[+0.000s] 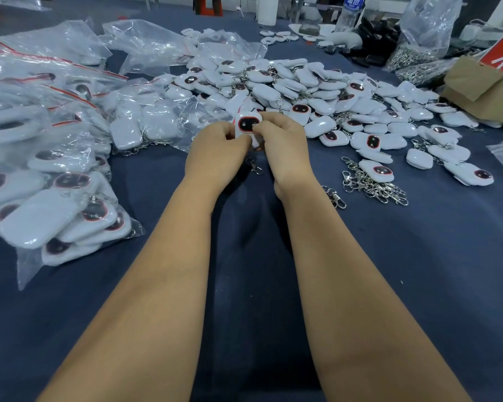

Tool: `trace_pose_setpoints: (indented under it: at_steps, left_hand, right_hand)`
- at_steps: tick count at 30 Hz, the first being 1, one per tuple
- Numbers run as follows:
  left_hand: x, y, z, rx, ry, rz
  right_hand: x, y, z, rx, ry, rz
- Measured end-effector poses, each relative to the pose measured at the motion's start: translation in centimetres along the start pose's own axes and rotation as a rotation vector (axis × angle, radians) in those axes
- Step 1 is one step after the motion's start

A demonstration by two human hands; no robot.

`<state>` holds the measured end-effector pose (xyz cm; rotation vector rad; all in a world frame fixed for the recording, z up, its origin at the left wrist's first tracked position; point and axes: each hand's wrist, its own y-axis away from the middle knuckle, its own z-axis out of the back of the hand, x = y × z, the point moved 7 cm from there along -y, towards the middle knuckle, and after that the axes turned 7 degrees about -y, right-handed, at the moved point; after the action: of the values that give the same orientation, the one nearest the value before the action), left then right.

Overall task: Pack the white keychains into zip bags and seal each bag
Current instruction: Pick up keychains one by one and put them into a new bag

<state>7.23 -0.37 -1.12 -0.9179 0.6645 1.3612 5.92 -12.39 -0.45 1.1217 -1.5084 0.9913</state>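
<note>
Pinching white keychain [248, 125] between left hand [215, 149] and right hand [282, 140], above table [244, 285].

Both hands meet over the middle of the dark blue desk [418, 271]. The left hand [215, 152] and right hand [285, 140] grip one white keychain [248, 124] between them, its dark, red-rimmed face turned up; their fingers [269, 127] curl round its edges. A metal clasp [254, 166] hangs just below the hands. Behind them lies a big heap of loose keychains [302, 82]. Filled zip bags [55, 198] with red strips are stacked on the left. A clump of metal clasps [372, 184] lies to the right, near a cardboard box [482, 88]. A water bottle [350, 10] stands at the far edge.
</note>
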Motion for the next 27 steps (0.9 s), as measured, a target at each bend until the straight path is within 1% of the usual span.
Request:
trace_pose_setpoints:
  at_steps: [6, 12, 18, 27]
  left_hand:
    - [-0.06, -0.03, -0.21, 0.037, 0.003, -0.001]
    - [0.08, -0.13, -0.23, 0.024, 0.08, 0.021]
    - [0.04, -0.18, -0.16, 0.001, 0.006, 0.009]
    - [0.03, -0.14, -0.12, 0.004, 0.035, 0.026]
  right_hand:
    - [-0.08, 0.07, 0.0, -0.022, 0.01, -0.019]
    - [-0.29, -0.1, -0.04, -0.004, 0.078, -0.029]
    - [-0.58, -0.3, 0.02, -0.007, 0.143, -0.029]
    - [-0.24, -0.09, -0.04, -0.007, 0.111, -0.014]
